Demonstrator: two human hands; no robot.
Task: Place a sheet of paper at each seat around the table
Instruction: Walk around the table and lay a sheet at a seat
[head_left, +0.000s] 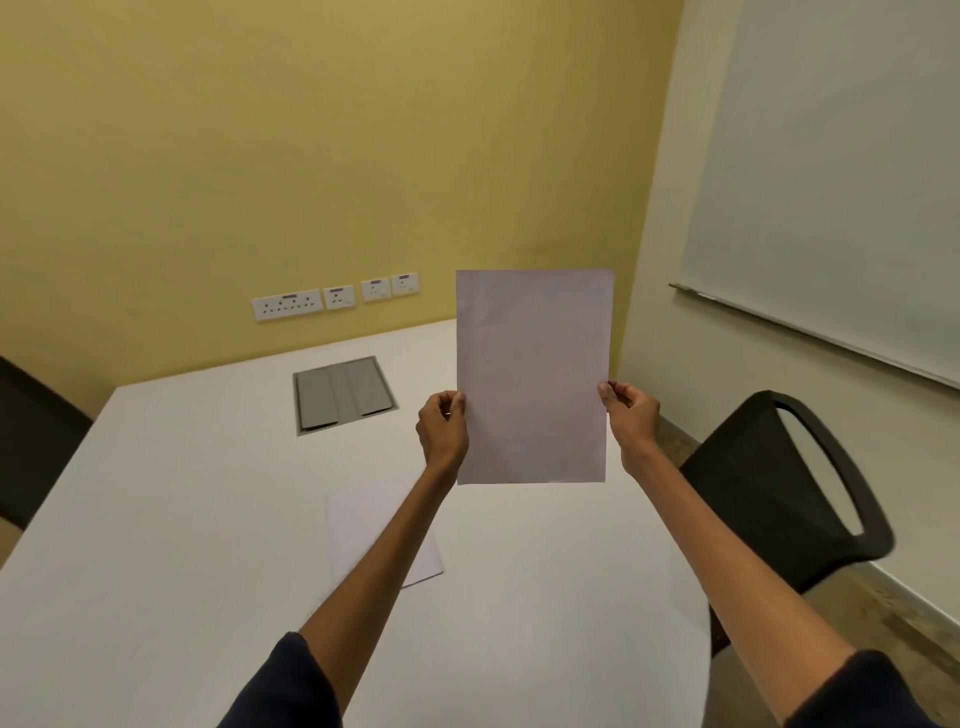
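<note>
Left hand (441, 431) and right hand (631, 415) are pinching the side edges of a sheet (532, 376), holding it upright above the table (156, 519). A stack (363, 525) is lying flat below, left of a chair (779, 488).

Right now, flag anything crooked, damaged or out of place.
Little stands out. The paper stack on the table lies slightly askew to the table's edges. The held sheet, pinched by left hand and right hand, shows faint creases near its top.
</note>
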